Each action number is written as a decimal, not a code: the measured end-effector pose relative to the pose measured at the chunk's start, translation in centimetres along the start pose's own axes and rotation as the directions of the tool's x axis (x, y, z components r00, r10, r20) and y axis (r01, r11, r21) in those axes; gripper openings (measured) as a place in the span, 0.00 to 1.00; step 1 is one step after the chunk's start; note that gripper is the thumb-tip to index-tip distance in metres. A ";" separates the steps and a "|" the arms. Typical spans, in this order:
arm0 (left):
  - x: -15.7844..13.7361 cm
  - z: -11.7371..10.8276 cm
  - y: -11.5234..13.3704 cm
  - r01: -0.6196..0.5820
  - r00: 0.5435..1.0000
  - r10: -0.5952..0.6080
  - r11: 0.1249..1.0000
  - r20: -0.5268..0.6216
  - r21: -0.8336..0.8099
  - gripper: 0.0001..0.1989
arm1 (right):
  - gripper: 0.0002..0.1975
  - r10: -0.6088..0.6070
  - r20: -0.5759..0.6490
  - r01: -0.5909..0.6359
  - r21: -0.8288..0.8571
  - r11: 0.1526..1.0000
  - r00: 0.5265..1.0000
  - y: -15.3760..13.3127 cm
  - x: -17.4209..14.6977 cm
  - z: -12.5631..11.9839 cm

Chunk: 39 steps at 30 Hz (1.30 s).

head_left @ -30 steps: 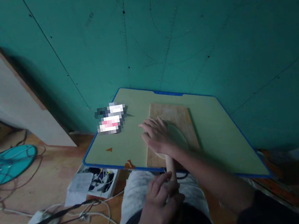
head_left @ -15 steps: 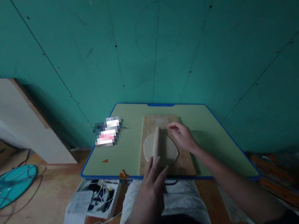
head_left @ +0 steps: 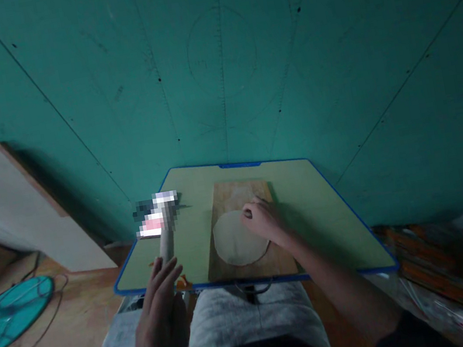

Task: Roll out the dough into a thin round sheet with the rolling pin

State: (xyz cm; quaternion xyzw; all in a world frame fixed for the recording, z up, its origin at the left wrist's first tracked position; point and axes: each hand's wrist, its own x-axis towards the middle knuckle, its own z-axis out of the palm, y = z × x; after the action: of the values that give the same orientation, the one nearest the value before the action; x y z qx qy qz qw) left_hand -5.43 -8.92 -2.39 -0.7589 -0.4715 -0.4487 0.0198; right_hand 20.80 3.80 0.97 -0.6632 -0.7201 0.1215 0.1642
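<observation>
A flat, round sheet of dough (head_left: 238, 243) lies on a wooden cutting board (head_left: 283, 256). The fingers of my right hand (head_left: 264, 219) are curled in a pinch at the dough's upper right edge. Off to the left, my left hand (head_left: 159, 295) grips the near end of a pale rolling pin (head_left: 166, 245). The pin is clear of the dough and points away from me over the left part of the table. Its far end overlaps a blurred-out phone-like object (head_left: 151, 225).
The board rests on a small pale-green table (head_left: 322, 211) with a blue rim, against a green wall (head_left: 216, 81). An orange scrap (head_left: 183, 282) sits at the table's front edge. Cables and a turquoise round base (head_left: 27, 308) are on the floor at left.
My left hand has carried the rolling pin off the dough to the left. My right hand has moved from beside the dough onto its upper right edge, fingers closed. The view has shifted slightly.
</observation>
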 end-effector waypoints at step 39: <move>0.0 8.7 8.0 -0.147 0.921 0.168 0.985 0.352 -0.086 0.26 | 0.21 -0.295 0.007 0.294 0.052 0.954 0.955 0.7 1.5 2.4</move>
State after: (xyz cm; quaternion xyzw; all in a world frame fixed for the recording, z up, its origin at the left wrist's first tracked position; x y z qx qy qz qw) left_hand 6.19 -9.47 -4.41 -0.8636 -0.3914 -0.3136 -0.0523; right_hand 20.37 5.50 -1.33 -0.5431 -0.8088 0.1185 0.1919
